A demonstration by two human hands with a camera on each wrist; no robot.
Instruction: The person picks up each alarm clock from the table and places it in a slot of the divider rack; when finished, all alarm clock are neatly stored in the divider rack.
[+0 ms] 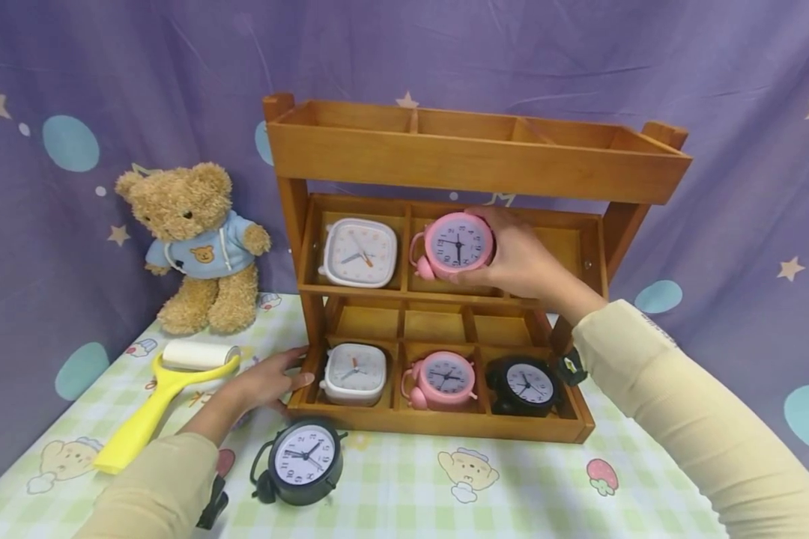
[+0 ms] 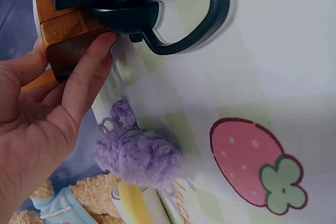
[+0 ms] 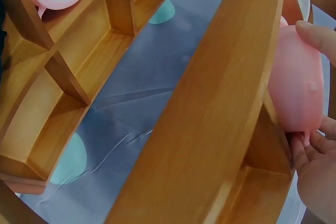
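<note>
My right hand (image 1: 522, 254) holds a round pink alarm clock (image 1: 458, 241) by its right side, at the middle compartment of the wooden shelf's (image 1: 479, 168) second tier. In the right wrist view, the thumb and fingers lie around the pink clock's body (image 3: 296, 80). The clock is turned, its bells to the lower left. My left hand (image 1: 264, 385) grips the shelf's lower left corner; the left wrist view shows thumb and fingers on either side of the wood (image 2: 71, 40). Just in front of that corner a black twin-bell alarm clock (image 1: 305, 460) rests on the table.
A white square clock (image 1: 359, 253) sits in the second tier's left compartment. Below are a white clock (image 1: 356, 373), a pink clock (image 1: 447, 380) and a black clock (image 1: 527, 384). To the left are a yellow lint roller (image 1: 141, 419), a teddy bear (image 1: 198, 251) and purple yarn (image 2: 137, 153).
</note>
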